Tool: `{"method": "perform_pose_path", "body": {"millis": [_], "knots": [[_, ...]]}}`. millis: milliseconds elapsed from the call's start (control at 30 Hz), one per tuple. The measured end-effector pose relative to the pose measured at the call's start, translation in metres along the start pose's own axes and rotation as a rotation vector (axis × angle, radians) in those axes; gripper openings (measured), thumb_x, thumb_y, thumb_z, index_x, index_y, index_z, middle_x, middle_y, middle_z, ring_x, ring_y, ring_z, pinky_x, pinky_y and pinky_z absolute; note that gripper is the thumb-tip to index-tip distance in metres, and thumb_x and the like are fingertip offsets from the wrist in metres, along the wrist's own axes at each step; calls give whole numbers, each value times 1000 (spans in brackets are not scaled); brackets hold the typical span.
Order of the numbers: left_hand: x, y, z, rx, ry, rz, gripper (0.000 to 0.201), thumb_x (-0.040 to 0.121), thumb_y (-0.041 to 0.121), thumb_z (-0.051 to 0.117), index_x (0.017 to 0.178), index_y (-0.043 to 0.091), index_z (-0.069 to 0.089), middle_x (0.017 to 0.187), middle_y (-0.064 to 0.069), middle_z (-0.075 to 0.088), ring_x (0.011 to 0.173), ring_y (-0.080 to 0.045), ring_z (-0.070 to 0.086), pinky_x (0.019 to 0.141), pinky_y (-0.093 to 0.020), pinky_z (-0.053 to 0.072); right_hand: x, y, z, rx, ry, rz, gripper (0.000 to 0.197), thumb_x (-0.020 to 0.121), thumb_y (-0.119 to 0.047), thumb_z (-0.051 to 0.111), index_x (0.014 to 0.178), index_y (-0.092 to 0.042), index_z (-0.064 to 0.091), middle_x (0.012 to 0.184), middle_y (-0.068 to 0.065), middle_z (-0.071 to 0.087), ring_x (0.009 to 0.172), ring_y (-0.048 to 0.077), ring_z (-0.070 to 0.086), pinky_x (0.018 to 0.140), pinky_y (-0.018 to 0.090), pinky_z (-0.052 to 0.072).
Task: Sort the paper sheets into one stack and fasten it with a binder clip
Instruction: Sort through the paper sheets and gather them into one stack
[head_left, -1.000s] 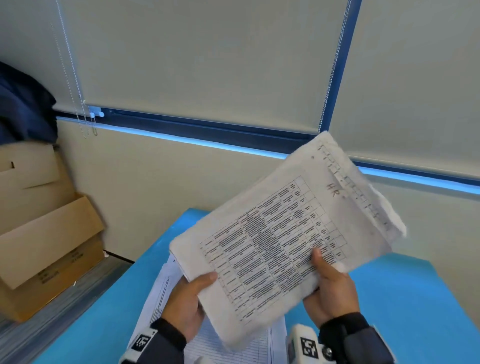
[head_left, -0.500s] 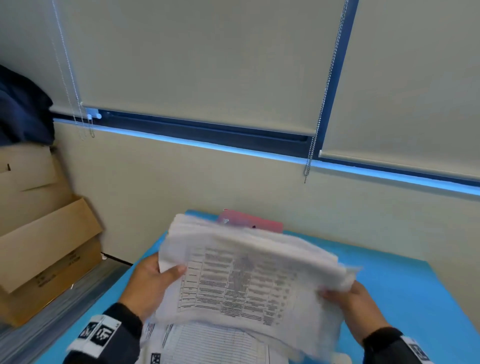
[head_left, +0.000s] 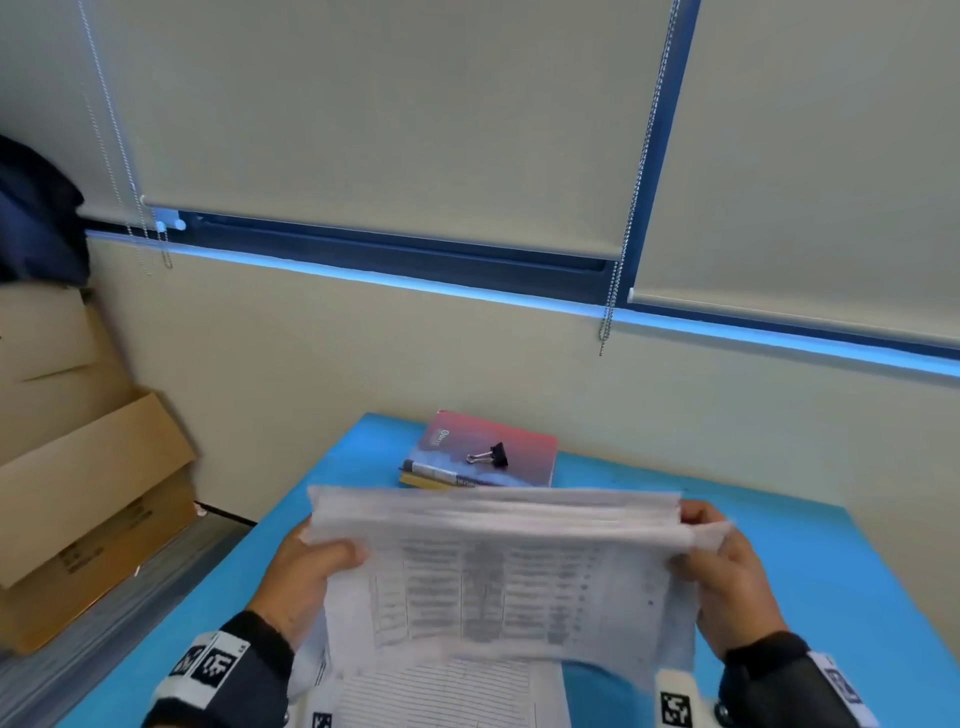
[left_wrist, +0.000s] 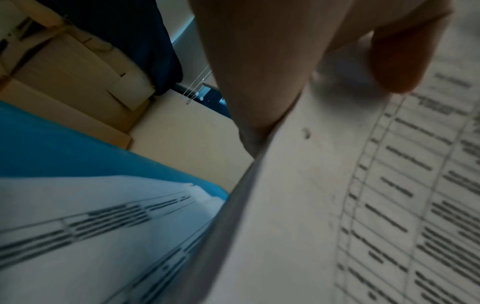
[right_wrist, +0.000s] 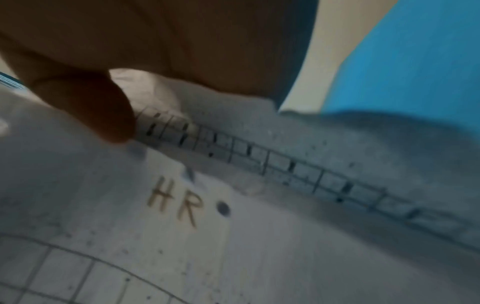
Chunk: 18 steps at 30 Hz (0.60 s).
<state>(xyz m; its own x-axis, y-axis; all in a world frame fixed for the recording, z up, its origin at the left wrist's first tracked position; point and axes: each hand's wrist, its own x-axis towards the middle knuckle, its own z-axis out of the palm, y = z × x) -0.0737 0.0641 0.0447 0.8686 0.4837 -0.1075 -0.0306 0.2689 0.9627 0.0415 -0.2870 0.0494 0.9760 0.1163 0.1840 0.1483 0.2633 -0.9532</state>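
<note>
I hold a thick stack of printed sheets (head_left: 498, 566) above the blue table (head_left: 831, 597), long edge level and blurred by motion. My left hand (head_left: 317, 566) grips its left edge, thumb on the printed face (left_wrist: 363, 185). My right hand (head_left: 722, 561) grips the right edge, thumb pressing near the handwritten "HR" (right_wrist: 174, 201). More printed sheets (head_left: 441, 696) lie flat on the table under the stack. A black binder clip (head_left: 491, 456) rests on a red book (head_left: 488, 452) at the table's far edge.
A second, thinner book (head_left: 431, 477) lies under the red one. Cardboard boxes (head_left: 78, 467) are piled on the floor to the left. The wall with roller blinds and bead chains (head_left: 618, 291) stands just behind the table.
The stack has swung from a raised diagonal tilt down to level in front of me, both hands shifting to its short edges. The book and clip behind it came into sight.
</note>
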Motion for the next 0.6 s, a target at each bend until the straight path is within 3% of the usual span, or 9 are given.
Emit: {"method": "perform_pose_path", "body": {"millis": [67,200,300,367,467,600], "knots": [[2,-6,-2,8,-23,-37,43,54,-1,62,97,-3,68,88,-18,75,92,-39,66,80,-42,50,-2,14,-2,-39,-9,68,32,51,0,53,73,-18,68,75,5,67,68,18,61,63,30,44],[5,-11,-1,49,-43,-59,43,53,2,59,95,-1,68,92,-22,74,88,-39,67,80,-44,51,-7,28,4,-154,-45,135,54,45,1,44,79,-22,77,72,0,72,70,17,64,67,34,46],[6,-11,3,37,-45,-46,43,53,2,59,95,-2,67,91,-22,74,88,-40,66,80,-44,51,-6,28,14,-192,-124,80,55,51,-1,55,97,-23,76,95,5,76,90,22,69,76,43,54],[8,-10,1,7,-44,-35,44,54,1,59,98,-1,66,92,-22,74,88,-39,66,82,-46,52,-3,26,13,-161,-119,38,50,57,-4,67,106,-14,73,104,11,75,98,29,69,84,50,55],[7,-11,-1,5,-52,-40,40,63,-8,62,102,2,64,93,-20,73,90,-39,65,82,-45,51,-4,25,8,-94,-104,19,45,57,-2,66,102,-5,72,101,12,75,93,25,69,79,42,55],[3,-16,7,133,-23,-59,33,70,-7,64,103,0,65,98,-24,73,95,-43,66,83,-48,53,-13,36,19,-256,-68,44,53,49,-2,49,89,-23,77,83,-3,75,80,14,66,68,34,53]]}}
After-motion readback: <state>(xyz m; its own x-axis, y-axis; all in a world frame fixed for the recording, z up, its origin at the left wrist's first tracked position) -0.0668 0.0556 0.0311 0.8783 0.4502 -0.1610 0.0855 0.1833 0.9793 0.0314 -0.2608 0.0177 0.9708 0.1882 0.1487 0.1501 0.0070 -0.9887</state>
